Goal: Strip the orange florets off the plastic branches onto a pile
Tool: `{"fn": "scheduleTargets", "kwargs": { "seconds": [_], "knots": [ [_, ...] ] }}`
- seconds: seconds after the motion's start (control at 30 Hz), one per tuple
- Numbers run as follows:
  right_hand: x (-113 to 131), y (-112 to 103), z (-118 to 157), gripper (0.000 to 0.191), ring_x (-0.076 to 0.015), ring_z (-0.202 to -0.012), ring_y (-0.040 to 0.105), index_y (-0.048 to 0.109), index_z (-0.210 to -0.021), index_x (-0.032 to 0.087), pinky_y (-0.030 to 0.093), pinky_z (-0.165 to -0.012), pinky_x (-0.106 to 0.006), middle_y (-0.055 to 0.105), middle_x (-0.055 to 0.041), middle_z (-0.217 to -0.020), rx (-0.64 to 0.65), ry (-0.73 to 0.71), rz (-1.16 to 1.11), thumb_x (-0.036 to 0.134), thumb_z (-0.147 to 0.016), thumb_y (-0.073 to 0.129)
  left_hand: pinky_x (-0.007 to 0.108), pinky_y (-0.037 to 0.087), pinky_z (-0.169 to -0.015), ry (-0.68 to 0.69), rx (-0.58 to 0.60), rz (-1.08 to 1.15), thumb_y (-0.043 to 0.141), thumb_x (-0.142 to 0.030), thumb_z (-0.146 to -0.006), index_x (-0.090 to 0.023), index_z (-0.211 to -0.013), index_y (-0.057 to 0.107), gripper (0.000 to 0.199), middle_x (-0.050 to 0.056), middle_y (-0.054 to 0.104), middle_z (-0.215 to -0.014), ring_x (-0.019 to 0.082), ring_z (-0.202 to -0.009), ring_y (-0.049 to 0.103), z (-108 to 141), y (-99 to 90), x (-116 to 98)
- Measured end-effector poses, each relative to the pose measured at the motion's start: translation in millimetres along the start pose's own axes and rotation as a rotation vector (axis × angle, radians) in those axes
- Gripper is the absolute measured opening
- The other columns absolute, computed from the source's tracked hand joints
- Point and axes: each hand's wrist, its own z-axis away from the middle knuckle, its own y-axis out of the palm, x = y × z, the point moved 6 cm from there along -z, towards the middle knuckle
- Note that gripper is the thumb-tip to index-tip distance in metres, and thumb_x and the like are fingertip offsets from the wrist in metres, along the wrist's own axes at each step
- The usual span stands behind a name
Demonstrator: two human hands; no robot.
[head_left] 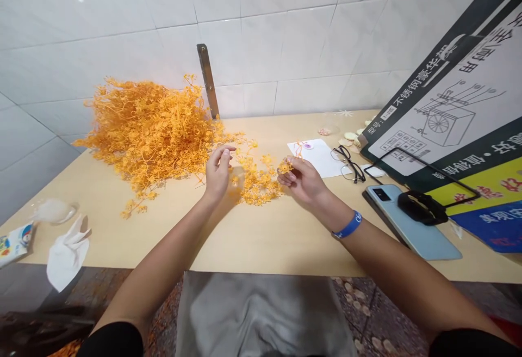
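My right hand (305, 182) pinches a small orange flower sprig (285, 167) between thumb and fingers. To its left, my left hand (218, 172) hovers with its fingers loosely bent and nothing visible in them. Loose orange flower heads (256, 184) lie in a small heap on the table between the two hands. A large bushy bunch of orange dried flowers (150, 125) rests on the table to the left of my left hand, against the tiled wall.
Right of my hands are white paper (320, 157), eyeglasses (349, 162), a light blue phone (416, 221), a black wristband device (422, 207) and a leaning printed box (452, 112). Tissue (68, 253) and a tissue pack (16, 244) lie at left. A metal strip (207, 79) stands by the wall.
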Motion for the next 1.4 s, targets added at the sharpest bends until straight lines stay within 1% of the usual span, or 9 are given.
{"fn": "scheduleTargets", "kwargs": {
  "seconds": [0.17,0.23,0.37,0.5,0.67,0.8,0.97,1.2,1.4],
  "knots": [
    [0.3,9.7,8.5,0.041,-0.0052,-0.04,0.024,0.052,-0.058,0.018,0.02,-0.042,-0.02,0.028,0.0084,-0.039,0.103,0.029,0.092,0.05,-0.067,0.076,0.02,0.043,-0.061,-0.204,0.05,0.207,0.051,-0.042,-0.088,-0.019,-0.089,0.064,0.027,0.005,0.066,-0.094,0.01,-0.073,0.056,4.7,6.1,-0.4],
    [1.1,14.1,11.2,0.042,-0.0049,-0.04,0.024,0.053,-0.058,0.018,0.019,-0.041,-0.02,0.029,0.0082,-0.04,0.121,0.023,0.154,0.052,-0.07,0.073,0.02,0.042,-0.057,-0.279,0.186,0.234,0.05,-0.051,-0.087,-0.017,-0.087,0.064,0.037,0.005,0.065,-0.084,0.01,-0.066,0.056,9.2,16.9,0.3],
    [-2.3,17.0,12.0,0.042,-0.0049,-0.039,0.025,0.057,-0.06,0.016,0.021,-0.043,-0.022,0.033,0.0076,-0.039,0.1,0.035,0.202,0.053,-0.071,0.072,0.021,0.043,-0.052,-0.373,0.568,0.155,0.048,-0.073,-0.08,-0.014,-0.085,0.063,0.061,0.006,0.065,-0.078,0.01,-0.059,0.058,32.5,45.9,-3.2],
    [-7.1,13.3,8.9,0.039,-0.0055,-0.042,0.032,0.059,-0.065,0.016,0.025,-0.045,-0.021,0.041,0.0061,-0.042,0.055,0.035,0.168,0.051,-0.071,0.074,0.021,0.047,-0.051,-0.34,0.735,0.104,0.061,-0.068,-0.076,-0.016,-0.094,0.06,0.055,0.002,0.064,-0.078,0.01,-0.059,0.058,52.8,58.7,-12.9],
    [-6.4,13.5,10.2,0.03,-0.0077,-0.047,0.041,0.063,-0.082,0.017,0.033,-0.045,-0.021,0.052,0.0044,-0.053,0.063,0.047,0.073,0.044,-0.073,0.074,0.017,0.036,-0.041,-0.256,0.583,-0.043,0.058,-0.053,-0.085,-0.017,-0.074,0.054,0.038,-0.006,0.048,-0.05,0.006,-0.041,0.043,46.7,48.2,-13.8],
    [-9.7,20.5,14.6,0.035,-0.0098,-0.059,0.052,0.063,-0.102,0.02,0.041,-0.049,-0.02,0.06,0.0016,-0.072,0.136,0.094,0.106,0.04,-0.075,0.073,0.018,0.035,-0.038,-0.211,0.488,-0.044,0.056,-0.051,-0.087,-0.017,-0.081,0.057,0.035,-0.006,0.046,-0.046,0.007,-0.039,0.043,40.5,42.9,-12.5],
    [-20.9,29.4,17.5,0.036,-0.0107,-0.064,0.054,0.061,-0.087,0.017,0.043,-0.05,-0.021,0.06,-0.0009,-0.077,0.224,0.104,0.312,0.049,-0.075,0.073,0.018,0.036,-0.04,-0.201,0.498,0.021,0.06,-0.045,-0.086,-0.02,-0.091,0.054,0.026,-0.008,0.048,-0.049,0.008,-0.04,0.045,46.2,47.6,-13.8],
    [-22.2,32.2,20.8,0.047,-0.0101,-0.053,0.048,0.056,-0.072,0.016,0.041,-0.047,-0.024,0.05,0.0028,-0.06,0.212,0.071,0.489,0.062,-0.075,0.068,0.021,0.037,-0.054,0.019,0.467,-0.138,0.057,-0.034,-0.089,-0.017,-0.078,0.059,0.02,-0.003,0.055,-0.066,0.008,-0.057,0.047,43.0,45.4,-25.8],
    [-25.5,38.5,22.6,0.047,-0.0092,-0.051,0.045,0.052,-0.063,0.017,0.038,-0.049,-0.023,0.048,0.0036,-0.054,0.289,0.086,0.507,0.06,-0.075,0.068,0.022,0.03,-0.046,-0.093,0.458,-0.003,0.055,-0.048,-0.087,-0.018,-0.067,0.05,0.037,-0.006,0.041,-0.05,0.007,-0.046,0.036,39.9,45.4,-21.5]
  ]
}}
